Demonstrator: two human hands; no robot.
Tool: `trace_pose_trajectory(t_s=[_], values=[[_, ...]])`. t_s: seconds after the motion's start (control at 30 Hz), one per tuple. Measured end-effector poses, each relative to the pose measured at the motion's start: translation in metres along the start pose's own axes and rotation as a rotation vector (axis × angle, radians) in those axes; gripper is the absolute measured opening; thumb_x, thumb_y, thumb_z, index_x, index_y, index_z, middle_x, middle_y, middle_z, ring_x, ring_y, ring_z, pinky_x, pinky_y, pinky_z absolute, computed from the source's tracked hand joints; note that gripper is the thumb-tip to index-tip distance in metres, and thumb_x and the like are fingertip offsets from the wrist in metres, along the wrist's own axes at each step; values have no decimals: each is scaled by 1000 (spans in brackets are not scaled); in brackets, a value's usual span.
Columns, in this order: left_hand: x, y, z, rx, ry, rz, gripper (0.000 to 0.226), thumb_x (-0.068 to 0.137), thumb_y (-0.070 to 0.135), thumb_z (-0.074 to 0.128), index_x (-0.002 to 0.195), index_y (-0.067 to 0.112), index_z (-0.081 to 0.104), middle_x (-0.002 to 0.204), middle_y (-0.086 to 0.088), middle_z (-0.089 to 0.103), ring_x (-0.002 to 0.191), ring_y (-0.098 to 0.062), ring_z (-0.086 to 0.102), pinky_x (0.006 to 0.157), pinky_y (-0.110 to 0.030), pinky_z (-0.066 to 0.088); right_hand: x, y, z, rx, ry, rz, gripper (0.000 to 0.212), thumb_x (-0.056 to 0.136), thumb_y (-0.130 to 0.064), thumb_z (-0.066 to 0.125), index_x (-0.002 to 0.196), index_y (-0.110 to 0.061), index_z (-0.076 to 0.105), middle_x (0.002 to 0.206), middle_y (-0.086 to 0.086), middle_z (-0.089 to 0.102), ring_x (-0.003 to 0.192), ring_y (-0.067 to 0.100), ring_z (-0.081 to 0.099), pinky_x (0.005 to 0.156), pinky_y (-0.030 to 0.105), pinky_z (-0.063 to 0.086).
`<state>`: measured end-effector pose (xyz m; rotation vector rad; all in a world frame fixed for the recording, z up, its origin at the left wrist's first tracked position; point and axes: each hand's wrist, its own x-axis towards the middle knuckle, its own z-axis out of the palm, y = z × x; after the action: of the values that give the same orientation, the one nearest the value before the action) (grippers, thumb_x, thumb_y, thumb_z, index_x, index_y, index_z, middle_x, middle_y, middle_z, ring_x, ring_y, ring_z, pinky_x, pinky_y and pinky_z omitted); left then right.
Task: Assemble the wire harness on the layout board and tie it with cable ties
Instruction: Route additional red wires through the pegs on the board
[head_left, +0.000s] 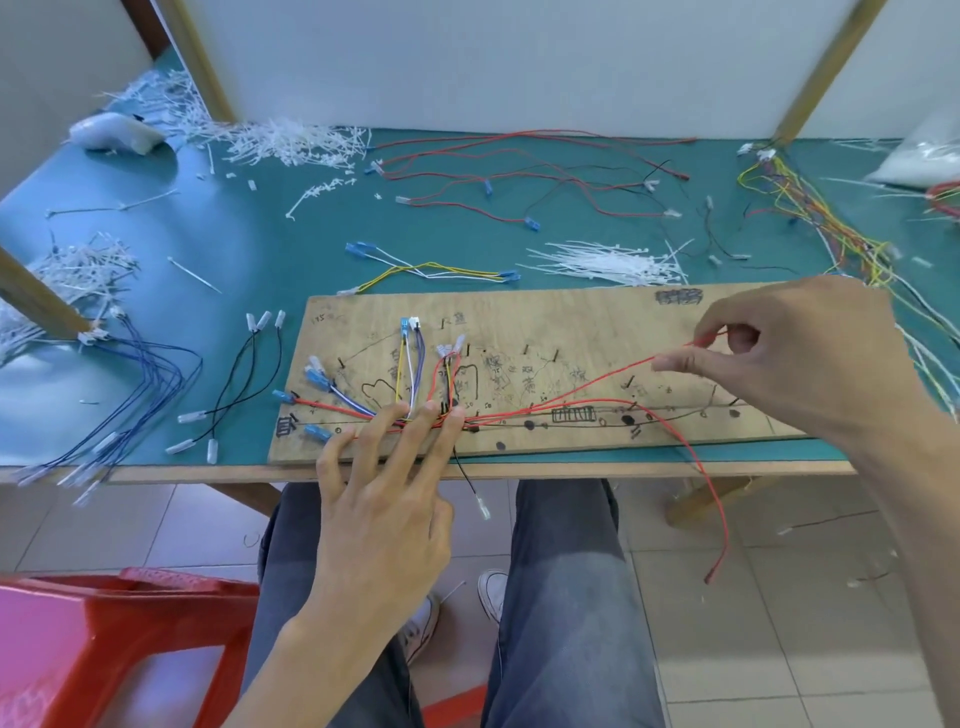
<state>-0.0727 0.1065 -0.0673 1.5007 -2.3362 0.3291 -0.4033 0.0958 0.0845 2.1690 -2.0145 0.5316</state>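
Wires are being laid. The wire bundle is pressed down at 7 o'clock on the layout board by the flat left hand. A red wire, pinched by the right hand at 3 o'clock, likely needs laying along the pegs.

1. A red plastic stool is standing on the tiled floor, lower left
2. A white panel is rising behind the green table
3. A plastic bag is lying at the table's far right
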Motion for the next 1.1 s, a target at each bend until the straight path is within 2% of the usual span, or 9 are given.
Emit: trace_pose_trajectory(t_s=[0.13,0.27,0.5,0.63,0.77,0.87,0.93,1.0,1.1], values=[[1,0,0,5,-4,-4,74,84,21,56,157,28,46,156,4,48,145,-28,34,117,-55,24,-4,0,0,20,139,39,55,77,-68,77,71,-14,77,53,-10,45,53,27,52,70,45,47],[1,0,0,16,-7,-8,71,85,21,52,155,27,49,153,5,51,142,-30,40,117,-55,24,-10,-1,3,43,301,183,50,88,-62,76,78,-12,80,54,0,53,55,30,54,60,39,49],[0,0,1,27,-7,-1,75,84,20,53,158,28,44,156,4,47,145,-29,31,118,-54,22,-46,-1,12,66,154,400,38,97,-48,67,74,-18,71,53,-8,53,62,39,58,64,42,52],[0,1,0,33,-17,3,81,82,19,57,161,29,39,157,3,45,145,-29,28,117,-54,22,-58,0,23,49,75,464,36,99,-38,67,70,-18,66,50,-4,57,64,39,59,61,36,49],[0,2,-1,47,-40,-2,83,82,19,58,162,30,37,157,2,45,145,-31,31,116,-55,23,-71,-5,27,80,197,451,36,99,-35,63,68,-19,62,52,-7,55,59,35,57,61,37,49],[-1,4,-2,50,-49,-2,82,82,18,58,161,30,38,157,2,46,144,-33,37,115,-57,24,-73,-10,33,142,256,446,23,99,-32,63,78,-24,68,50,-12,50,54,21,53,60,34,38],[0,4,-3,51,-53,0,82,83,17,62,161,29,40,158,1,46,144,-34,38,114,-57,24,-66,-14,44,181,226,448,20,102,-26,64,86,-17,72,52,-11,46,55,24,49,61,36,37],[0,4,-3,54,-56,-3,84,82,16,66,161,29,41,158,1,46,144,-34,39,114,-57,25,-58,-16,54,171,150,455,19,102,-24,62,93,-12,75,55,-7,48,62,32,54,65,42,46],[0,3,-4,56,-49,1,86,80,15,69,160,28,42,158,0,46,144,-34,38,114,-57,25,-61,-16,58,167,83,474,17,100,-27,64,94,-16,76,54,-7,49,64,35,58,65,41,48]])
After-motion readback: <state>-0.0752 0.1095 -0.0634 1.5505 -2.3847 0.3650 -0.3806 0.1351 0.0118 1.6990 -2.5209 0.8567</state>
